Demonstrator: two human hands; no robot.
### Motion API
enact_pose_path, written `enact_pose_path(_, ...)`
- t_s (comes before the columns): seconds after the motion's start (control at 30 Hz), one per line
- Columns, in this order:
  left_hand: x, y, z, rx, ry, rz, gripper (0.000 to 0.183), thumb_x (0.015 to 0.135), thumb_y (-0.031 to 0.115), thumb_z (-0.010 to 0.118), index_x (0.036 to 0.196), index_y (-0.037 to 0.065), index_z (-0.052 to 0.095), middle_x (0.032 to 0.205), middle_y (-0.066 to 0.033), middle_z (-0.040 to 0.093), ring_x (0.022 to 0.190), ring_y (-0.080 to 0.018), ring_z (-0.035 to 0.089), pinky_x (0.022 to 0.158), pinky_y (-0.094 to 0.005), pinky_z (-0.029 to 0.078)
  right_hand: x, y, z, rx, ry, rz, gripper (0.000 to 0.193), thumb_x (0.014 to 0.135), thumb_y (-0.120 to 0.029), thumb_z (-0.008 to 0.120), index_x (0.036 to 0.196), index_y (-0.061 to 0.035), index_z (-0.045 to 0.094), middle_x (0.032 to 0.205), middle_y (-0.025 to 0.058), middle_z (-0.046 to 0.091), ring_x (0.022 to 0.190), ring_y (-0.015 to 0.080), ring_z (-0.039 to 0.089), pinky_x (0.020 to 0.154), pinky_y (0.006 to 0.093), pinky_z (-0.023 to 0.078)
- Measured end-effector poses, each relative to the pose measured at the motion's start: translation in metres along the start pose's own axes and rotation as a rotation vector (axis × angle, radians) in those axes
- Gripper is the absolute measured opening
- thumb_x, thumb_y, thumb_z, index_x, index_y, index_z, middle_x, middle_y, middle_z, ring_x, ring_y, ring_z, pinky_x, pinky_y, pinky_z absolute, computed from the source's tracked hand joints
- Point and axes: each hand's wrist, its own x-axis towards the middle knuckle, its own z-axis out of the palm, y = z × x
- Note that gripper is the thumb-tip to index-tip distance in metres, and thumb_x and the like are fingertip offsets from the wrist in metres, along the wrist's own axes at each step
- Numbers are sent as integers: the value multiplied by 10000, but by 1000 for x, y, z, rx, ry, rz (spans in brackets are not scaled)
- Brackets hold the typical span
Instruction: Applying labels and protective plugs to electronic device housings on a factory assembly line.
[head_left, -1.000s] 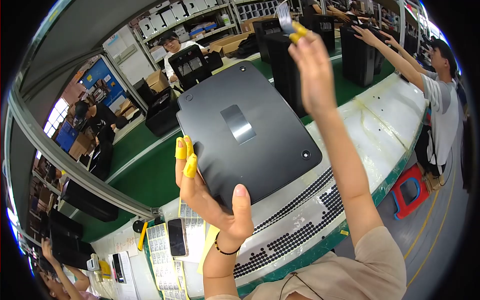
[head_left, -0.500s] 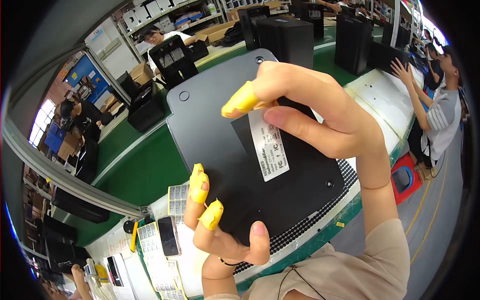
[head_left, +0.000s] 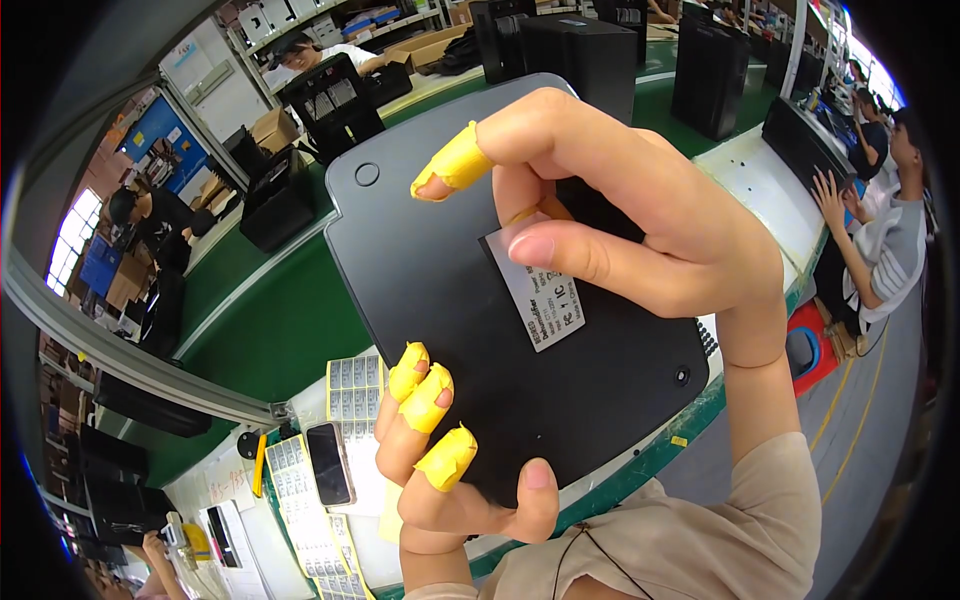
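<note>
A large dark grey and black flat casing (head_left: 420, 270) with rounded corners tilts up in front of me. On it lies a silver printed label (head_left: 555, 315), nearly over a dark rectangular patch that shows along its left edge. My right hand (head_left: 650, 215) pinches the label's upper end between the thumb and a finger partly hidden behind it. Its index finger, wrapped in yellow at the tip, is raised off the label. My left hand (head_left: 450, 490) is at the casing's lower left edge, fingers spread and thumb apart. Three of its fingertips have yellow covers.
A phone (head_left: 330, 465) and sheets of small labels (head_left: 290, 485) lie left of the casing on the white table. A green conveyor (head_left: 270, 325) runs behind, with black machine housings (head_left: 710, 80) on it. People work at the far side and at the right (head_left: 890, 240).
The label has shifted over the dark patch, which showed more before. My right index finger has lifted away from the thumb. The casing now hides most of the dotted black mat.
</note>
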Motion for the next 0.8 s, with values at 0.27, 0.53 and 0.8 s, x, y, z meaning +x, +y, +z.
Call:
enact_pose_path(0.27, 0, 1, -2, 16, -11, 0, 544, 688, 189, 661, 1119, 116, 339, 1173, -158, 438, 1118, -431, 504, 1006, -544, 418, -1, 0, 3, 7, 4, 29, 389, 838, 68, 573, 1215, 4, 505, 1184, 151, 597, 697, 117, 509, 651, 251, 445)
enact_pose_path(0.53, -3, 3, -1, 9, -34, -38, 545, 688, 193, 660, 1123, 117, 342, 1170, -160, 440, 1113, -416, 501, 1012, -533, 416, -4, 0, 3, -39, 22, 35, 369, 835, 72, 580, 1193, 10, 518, 1169, 139, 605, 699, 119, 519, 639, 254, 451)
enact_pose_path(0.8, 0, 5, -2, 40, -56, -51, 548, 684, 194, 659, 1118, 115, 334, 1161, -158, 441, 1107, -419, 502, 1008, -531, 419, -4, 2, 5, -105, 52, -37, 329, 831, 49, 610, 1151, -9, 558, 1039, 107, 638, 695, 163, 523, 639, 272, 451)
